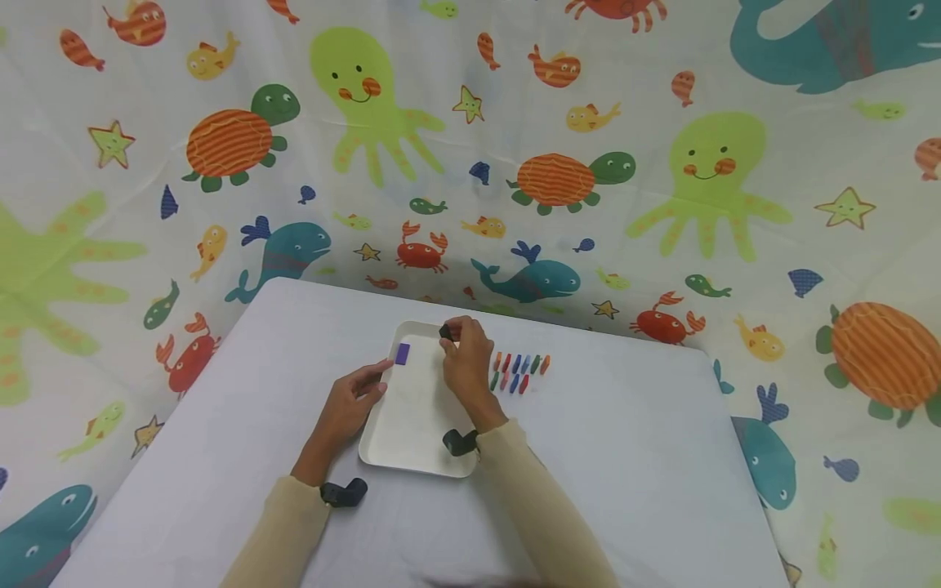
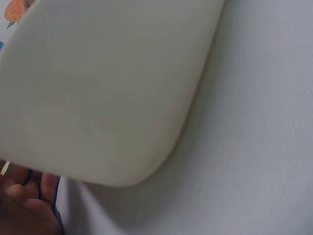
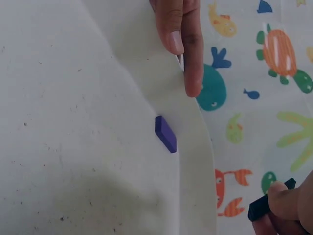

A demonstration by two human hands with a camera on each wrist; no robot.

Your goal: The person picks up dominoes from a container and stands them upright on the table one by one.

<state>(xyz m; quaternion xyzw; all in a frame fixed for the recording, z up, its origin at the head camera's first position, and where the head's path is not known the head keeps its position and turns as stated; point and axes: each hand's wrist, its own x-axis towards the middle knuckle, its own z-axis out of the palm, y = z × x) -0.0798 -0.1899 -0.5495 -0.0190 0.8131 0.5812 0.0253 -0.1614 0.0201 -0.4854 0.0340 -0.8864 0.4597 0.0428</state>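
A white tray point(image 1: 415, 437) lies on the table, with a small flat purple block point(image 1: 402, 354) near its upper left corner. My left hand point(image 1: 345, 412) is at the tray's left side; in the right wrist view its thumb and a finger point(image 3: 193, 58) pinch the rim. Over the tray's upper right corner, my right hand point(image 1: 470, 363) holds a short dark green stick point(image 3: 259, 208) between thumb and fingers. The left wrist view has the tray's white surface filling most of the frame, with curled fingers point(image 2: 32, 191) at its lower edge.
Two rows of small coloured sticks point(image 1: 520, 371) lie just right of the tray, in orange, red, blue, green and pink. A white cloth covers the table point(image 1: 632, 465). Behind it hangs a curtain point(image 1: 441, 90) printed with sea animals. Dark specks dot the tray's inside.
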